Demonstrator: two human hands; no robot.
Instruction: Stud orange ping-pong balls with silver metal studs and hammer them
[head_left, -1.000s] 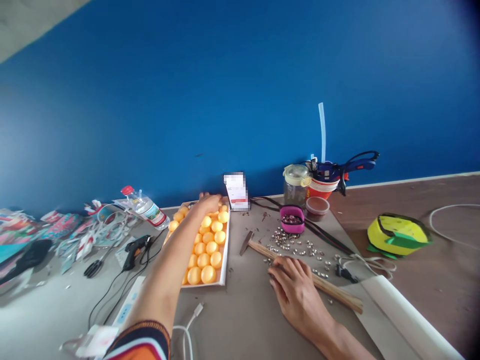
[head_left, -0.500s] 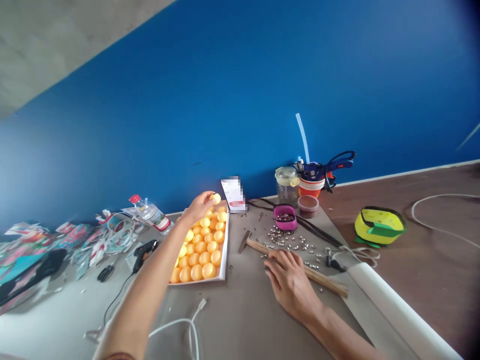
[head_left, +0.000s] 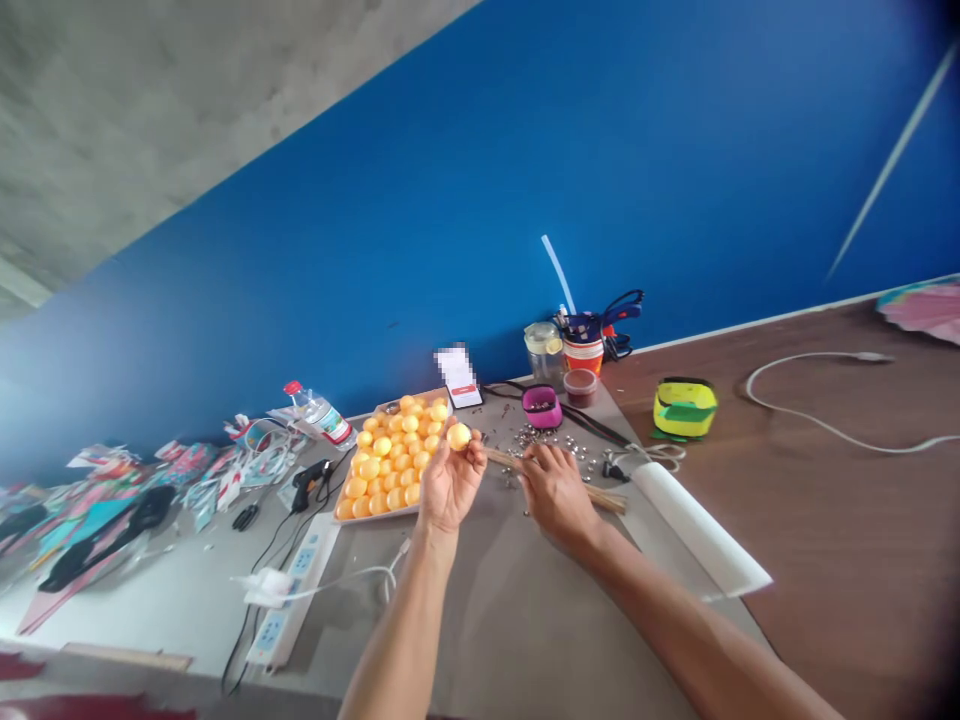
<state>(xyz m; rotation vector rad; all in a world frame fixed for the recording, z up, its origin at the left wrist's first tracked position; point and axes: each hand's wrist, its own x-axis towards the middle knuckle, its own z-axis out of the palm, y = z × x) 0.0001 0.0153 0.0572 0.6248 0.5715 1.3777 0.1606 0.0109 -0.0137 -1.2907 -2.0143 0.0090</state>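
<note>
My left hand (head_left: pixel 448 484) is raised palm up and pinches one orange ball (head_left: pixel 458 436) at its fingertips, just right of a white tray (head_left: pixel 375 514) filled with several orange balls (head_left: pixel 390 457). My right hand (head_left: pixel 553 490) rests palm down on the table over the wooden handle of a hammer (head_left: pixel 606 497), fingers curled at scattered small metal studs (head_left: pixel 551 440). Whether it grips anything I cannot make out.
A pink bowl (head_left: pixel 541 405), a jar (head_left: pixel 543 348), a red cup of tools (head_left: pixel 583 346) and a brown tub stand by the blue wall. A yellow-green object (head_left: pixel 684 407), a white paper roll (head_left: pixel 694 526), a power strip (head_left: pixel 289 592), a glue gun (head_left: pixel 311 476), scissors and a bottle (head_left: pixel 319 412) lie around.
My left hand lifted one orange ball from the tray's far end and carried it back toward me, palm turned up. The right hand stayed on the hammer handle. The camera tilted and drew back.
</note>
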